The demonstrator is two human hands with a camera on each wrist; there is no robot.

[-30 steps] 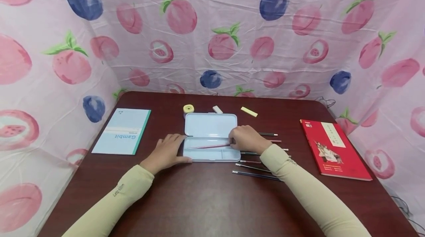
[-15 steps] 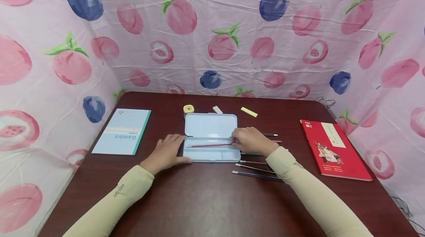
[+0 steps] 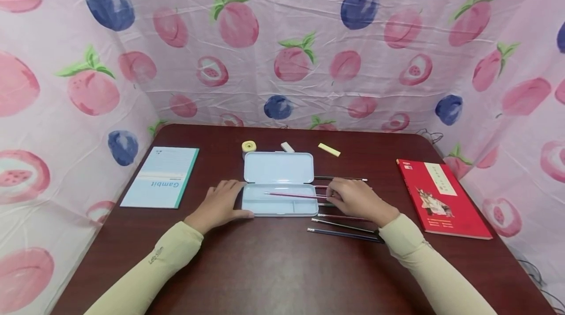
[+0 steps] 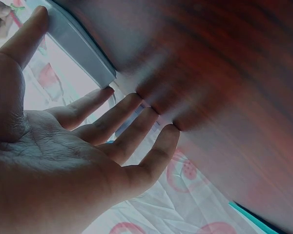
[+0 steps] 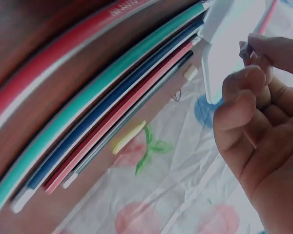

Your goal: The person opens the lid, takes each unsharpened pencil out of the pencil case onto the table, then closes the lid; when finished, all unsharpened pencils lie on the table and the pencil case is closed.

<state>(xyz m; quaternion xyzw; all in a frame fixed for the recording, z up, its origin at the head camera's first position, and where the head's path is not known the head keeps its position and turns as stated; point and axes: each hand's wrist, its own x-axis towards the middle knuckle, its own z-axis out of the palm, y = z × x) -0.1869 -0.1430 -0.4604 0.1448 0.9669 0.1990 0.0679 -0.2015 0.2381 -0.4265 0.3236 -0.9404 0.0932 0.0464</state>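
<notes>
A light blue pencil case (image 3: 279,168) lies with its lid folded back at the middle of the table. My right hand (image 3: 359,200) pinches a red pencil (image 3: 293,196) near its right end, between thumb and forefinger. The pencil's left part stretches over the case's long compartment; whether it touches the case, I cannot tell. My left hand (image 3: 219,205) rests at the case's left end, thumb along the front corner and fingers spread. In the left wrist view the fingers are nearly straight beside the case edge (image 4: 83,46).
Several pencils (image 3: 344,235) lie side by side right of the case, partly under my right hand. Behind it sit a yellow-topped round item (image 3: 249,146), a white eraser (image 3: 287,147) and a yellow strip (image 3: 329,149). A notebook (image 3: 159,177) lies left, a red book (image 3: 443,199) right.
My right hand has moved to the right and slightly nearer, drawing the red pencil's left end rightward over the case. The left hand keeps its place at the case.
</notes>
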